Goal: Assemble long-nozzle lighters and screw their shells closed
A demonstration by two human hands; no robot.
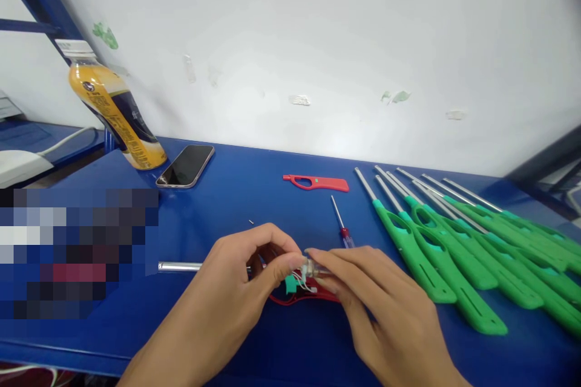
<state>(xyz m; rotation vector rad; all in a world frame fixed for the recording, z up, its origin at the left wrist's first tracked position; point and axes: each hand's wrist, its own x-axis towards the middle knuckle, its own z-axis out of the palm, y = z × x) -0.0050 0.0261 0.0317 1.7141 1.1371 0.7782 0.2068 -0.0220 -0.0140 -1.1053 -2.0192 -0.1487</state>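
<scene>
Left hand [240,266] and right hand [363,284] met fingertip to fingertip, both pinched narrow around a small clear part with white wires [309,271], held just above a red lighter shell [313,296] on the blue table [254,193]; a teal piece [290,282] sat under the left thumb. Metal tube [179,266] stuck out left of the left hand. Risk: thin wires could snag or tear if the pinch slipped, and the part might drop. Red-handled screwdriver [341,224] lay just beyond, green lighters [454,254] at right, red shell half [318,182] farther back
</scene>
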